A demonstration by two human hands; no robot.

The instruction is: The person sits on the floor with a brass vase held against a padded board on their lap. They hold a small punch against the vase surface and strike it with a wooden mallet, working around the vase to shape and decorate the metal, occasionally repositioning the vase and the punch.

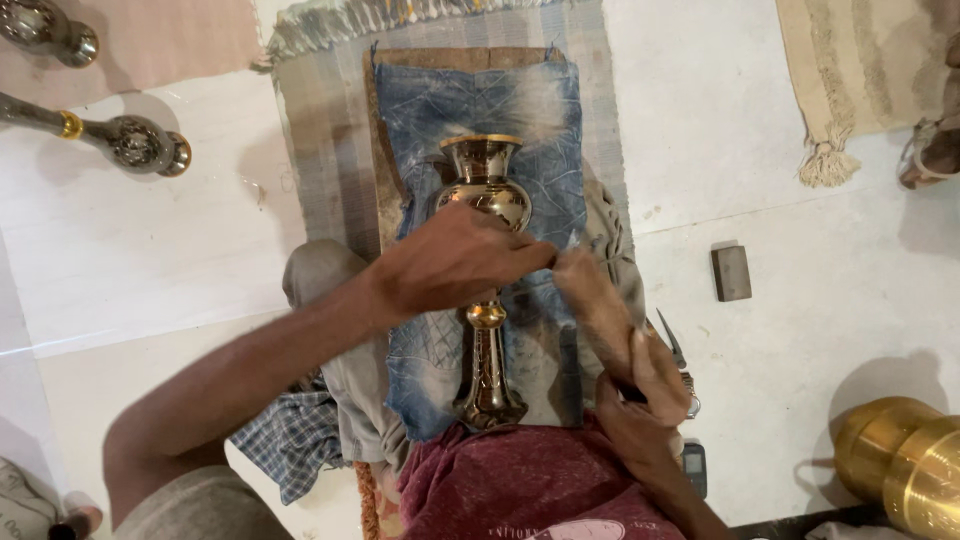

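Left hand [455, 262] grips brass vase [486, 190]; right hand [640, 395] beside, seemingly holding tool.

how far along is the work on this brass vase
Done: the brass vase already shines and lies on a blue denim cloth across the lap. In hand: the left hand presses on its belly, while the right hand grips a thin tool; what the tool does is hidden. Left: cannot tell how much surface remains. More metal vessels wait on the floor nearby.
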